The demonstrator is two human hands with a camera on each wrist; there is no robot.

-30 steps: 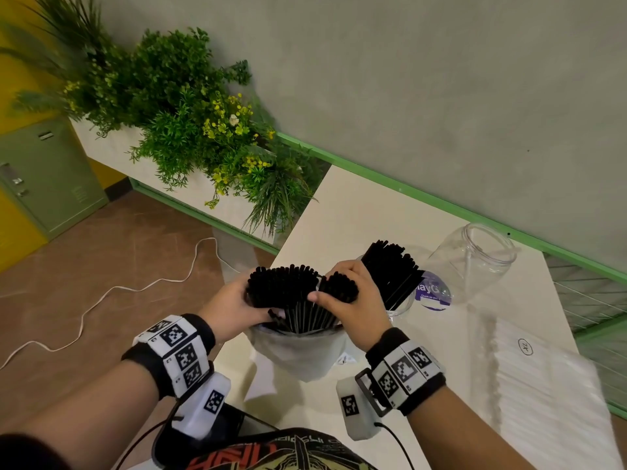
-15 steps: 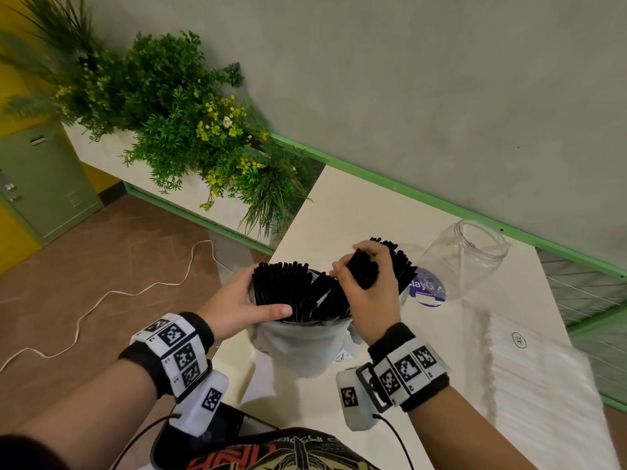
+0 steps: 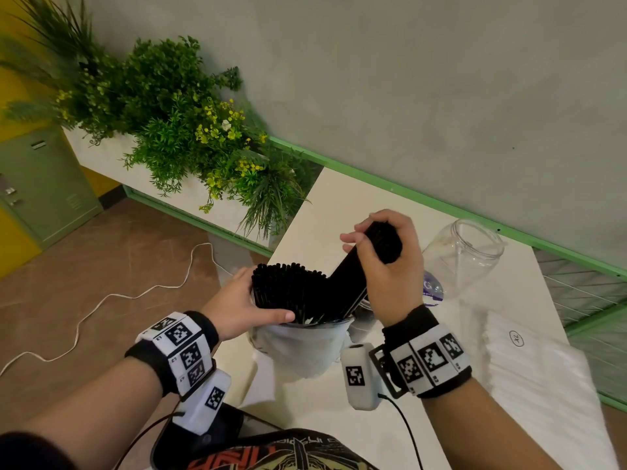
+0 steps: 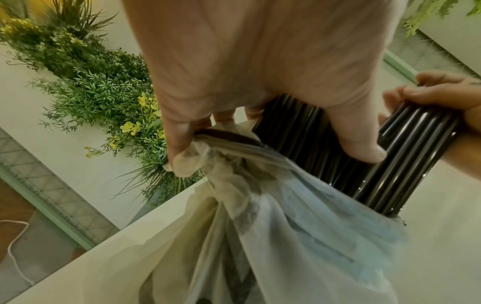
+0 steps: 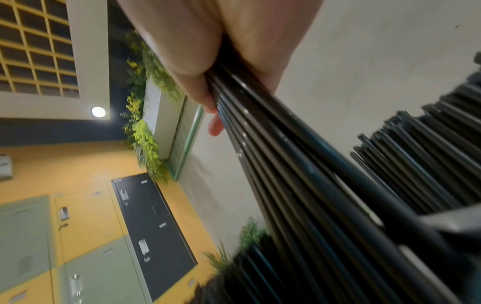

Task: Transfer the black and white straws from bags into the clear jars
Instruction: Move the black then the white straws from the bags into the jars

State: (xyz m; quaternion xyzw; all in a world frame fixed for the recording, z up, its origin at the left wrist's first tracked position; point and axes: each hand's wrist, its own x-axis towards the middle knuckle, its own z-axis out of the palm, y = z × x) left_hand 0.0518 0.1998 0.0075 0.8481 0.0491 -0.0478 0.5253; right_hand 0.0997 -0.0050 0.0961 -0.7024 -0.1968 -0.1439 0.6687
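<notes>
**Bundle half out of the bag: spill and tip risks**

Head view: the right hand [image 3: 386, 266] has its fingers wrapped round a bundle of black straws [image 3: 369, 252], tilted and drawn partly up out of the white bag [image 3: 298, 347], which stands on the bench [image 3: 325, 212]. The left hand [image 3: 244, 307] curls round the remaining black straws [image 3: 288, 290] at the bag's mouth. The empty clear jar [image 3: 464, 256] lies tilted on the bench beyond the bag, its mouth pointing away. A packet of white straws [image 3: 529, 374] lies beside the bag on the person's right. In my judgement the lower ends of the lifted bundle could catch neighbouring straws and drag them out over the bag's rim.

Left wrist view: the left hand's fingers [image 4: 179, 135] pinch the thin bag film while the thumb presses the straws. The film looks flimsy; a hard upward pull may tear it or tip the bag.

Right wrist view: the right hand's fingers [image 5: 200, 67] are pressed tight round the smooth, glossy straws, so the inner ones could slide free if the squeeze loosens. This view is blurred.
</notes>
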